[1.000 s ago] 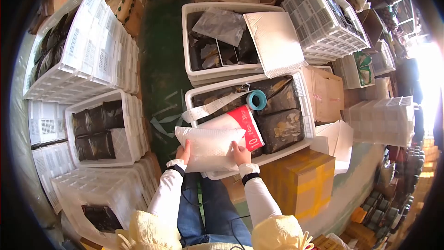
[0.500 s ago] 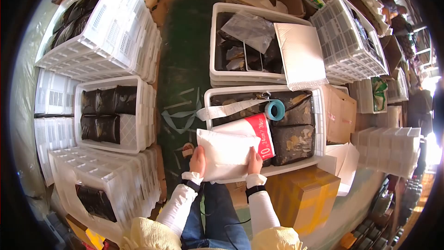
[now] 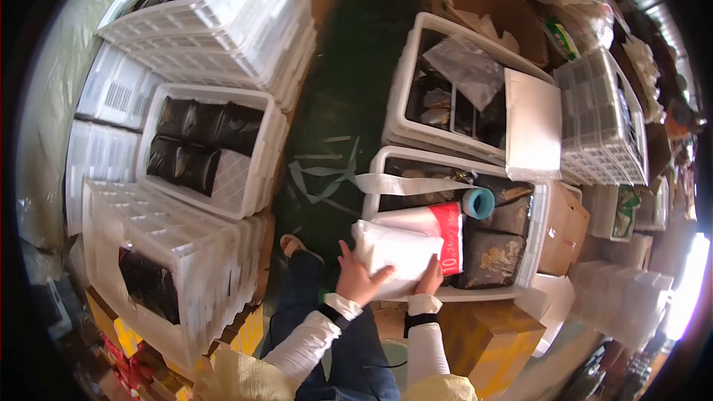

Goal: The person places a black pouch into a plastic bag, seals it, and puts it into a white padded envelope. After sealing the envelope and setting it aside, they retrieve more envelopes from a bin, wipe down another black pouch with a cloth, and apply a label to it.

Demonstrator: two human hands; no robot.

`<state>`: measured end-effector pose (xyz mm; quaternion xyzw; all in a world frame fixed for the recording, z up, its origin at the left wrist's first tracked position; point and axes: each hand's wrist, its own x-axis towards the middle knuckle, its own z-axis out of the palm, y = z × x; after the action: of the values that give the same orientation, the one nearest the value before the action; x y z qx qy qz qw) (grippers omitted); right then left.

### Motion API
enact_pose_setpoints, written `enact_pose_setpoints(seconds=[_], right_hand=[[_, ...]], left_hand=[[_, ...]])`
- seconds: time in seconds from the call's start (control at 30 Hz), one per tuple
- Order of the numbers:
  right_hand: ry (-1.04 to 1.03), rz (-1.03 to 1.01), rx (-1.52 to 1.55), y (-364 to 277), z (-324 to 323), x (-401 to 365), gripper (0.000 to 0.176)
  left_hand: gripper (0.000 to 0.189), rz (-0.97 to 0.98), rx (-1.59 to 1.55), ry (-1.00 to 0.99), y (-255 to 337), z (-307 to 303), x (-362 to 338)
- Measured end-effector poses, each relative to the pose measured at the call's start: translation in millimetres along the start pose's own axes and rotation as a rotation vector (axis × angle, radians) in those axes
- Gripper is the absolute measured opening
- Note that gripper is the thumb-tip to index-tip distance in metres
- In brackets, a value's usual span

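Both my hands hold a white padded package (image 3: 398,256) low over the near edge of a crate. My left hand (image 3: 359,279) is at its left side, thumb across the top and a finger sticking out past the edge; its other fingers are partly hidden. My right hand (image 3: 430,276) grips the lower right edge. Just behind the package lies a red-and-white plastic packet (image 3: 452,230) with printed numbers. Beside that packet are a teal ring-shaped roll (image 3: 479,203) and a long pale strip (image 3: 420,186). They rest on dark filled bags (image 3: 492,258) in the white crate (image 3: 541,215).
A second white crate (image 3: 407,74) behind holds bags, with a white padded sheet (image 3: 533,122) across its right side. Stacked crates (image 3: 215,100) with black bags line the left. A taped carton (image 3: 486,341) stands at the near right. Strip scraps (image 3: 319,178) litter the green floor.
The view has turned, so the crates appear farther right. My left hand has shifted from the package's side edge, with its thumb now over the top. A leg has stepped out to the left.
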<state>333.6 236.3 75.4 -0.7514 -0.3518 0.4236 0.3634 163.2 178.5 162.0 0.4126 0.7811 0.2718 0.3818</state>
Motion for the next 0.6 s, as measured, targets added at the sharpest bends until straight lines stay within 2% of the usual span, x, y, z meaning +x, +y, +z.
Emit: enact_pose_setpoints(seconds=[0.07, 0.13, 0.17, 0.2, 0.27, 0.33, 0.4, 0.47, 0.53, 0.57, 0.6], right_hand=[[-0.106, 0.213, 0.315, 22, -9, 15, 0.044], [-0.238, 0.430, 0.556, 5, -16, 11, 0.051], [-0.286, 0.485, 0.604, -2, -19, 9, 0.052], [-0.320, 0.486, 0.633, -5, -23, 10, 0.053], [-0.369, 0.433, 0.635, -10, -32, 7, 0.055], [-0.408, 0.374, 0.628, -15, -42, 1, 0.057], [-0.449, 0.308, 0.624, -25, -57, -6, 0.059], [-0.501, 0.261, 0.613, -42, -72, -17, 0.062], [-0.526, 0.324, 0.520, -114, -74, -71, 0.060], [-0.596, 0.355, 0.483, -136, -72, -86, 0.060], [-0.664, 0.384, 0.447, -157, -71, -103, 0.060]], left_hand=[[0.074, 0.060, 0.100, 0.118, 20, 6, -7], [0.081, 0.083, 0.147, 0.180, 47, 1, -15], [0.079, 0.056, 0.239, 0.131, 61, 1, -19], [0.077, 0.031, 0.327, 0.080, 71, 1, -21], [0.070, -0.013, 0.176, -0.238, 82, -8, -17], [0.063, 0.167, 0.135, -0.052, 67, 6, -25], [0.061, 0.102, -0.061, -0.137, 65, -23, -32], [0.068, 0.048, -0.250, -0.140, 59, -56, -50], [0.078, -0.033, -0.449, -0.223, 65, -124, -72], [0.090, -0.152, -0.468, -0.304, 65, -150, -82], [0.092, -0.117, -0.473, -0.244, 58, -168, -92]])
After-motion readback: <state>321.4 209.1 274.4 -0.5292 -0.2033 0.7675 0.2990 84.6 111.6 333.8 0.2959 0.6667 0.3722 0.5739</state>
